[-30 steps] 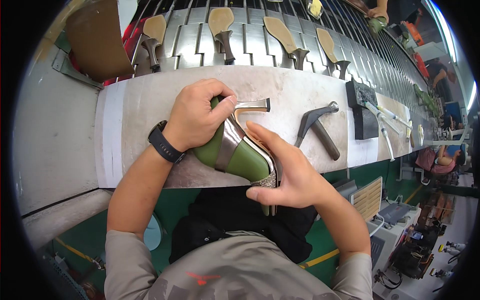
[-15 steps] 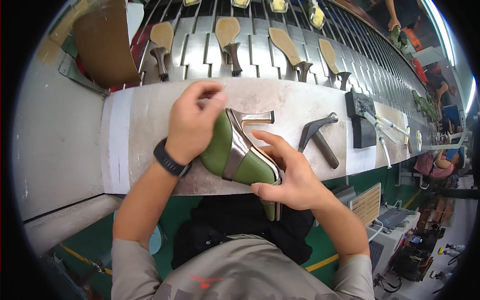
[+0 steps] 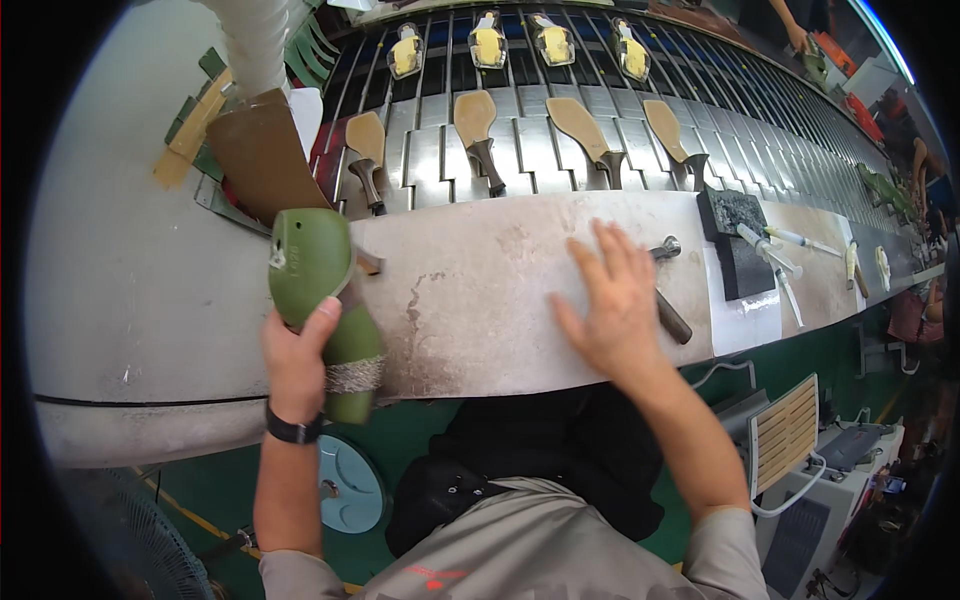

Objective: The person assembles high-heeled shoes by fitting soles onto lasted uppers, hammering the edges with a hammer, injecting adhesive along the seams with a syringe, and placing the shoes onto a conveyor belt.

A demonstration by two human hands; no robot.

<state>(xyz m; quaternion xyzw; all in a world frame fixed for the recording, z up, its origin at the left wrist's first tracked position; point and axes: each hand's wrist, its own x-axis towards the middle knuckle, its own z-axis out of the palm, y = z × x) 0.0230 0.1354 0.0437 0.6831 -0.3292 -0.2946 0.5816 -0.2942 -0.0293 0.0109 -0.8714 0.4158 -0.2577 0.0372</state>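
Note:
My left hand [image 3: 295, 362] is closed around a green high-heeled shoe [image 3: 345, 335] at the left of the workbench. The shoe's toe points toward me past the bench's front edge, and a band of glittering trim crosses it near the toe. A green shoe last with small holes [image 3: 312, 240] fills its back end, and part of the heel [image 3: 369, 261] sticks out on the right. Farther right, my right hand [image 3: 612, 305] is spread open over the bench with nothing in it. Beside and partly beneath it lies a hammer [image 3: 674, 318], its middle hidden by the hand.
Beyond the bench [image 3: 470, 300] runs a metal conveyor [image 3: 520, 170] bearing several tan soles with heels [image 3: 476, 118] and clear-and-yellow pieces [image 3: 488, 42]. A black block [image 3: 738, 262] and syringes [image 3: 788, 285] lie at right. A brown panel [image 3: 262, 150] stands at back left; a light-blue stool [image 3: 350, 490] is below.
The shoe has moved left and been turned over in my left hand. My right hand has let go of it and shifted to the hammer, fingers spread. The view has swung somewhat.

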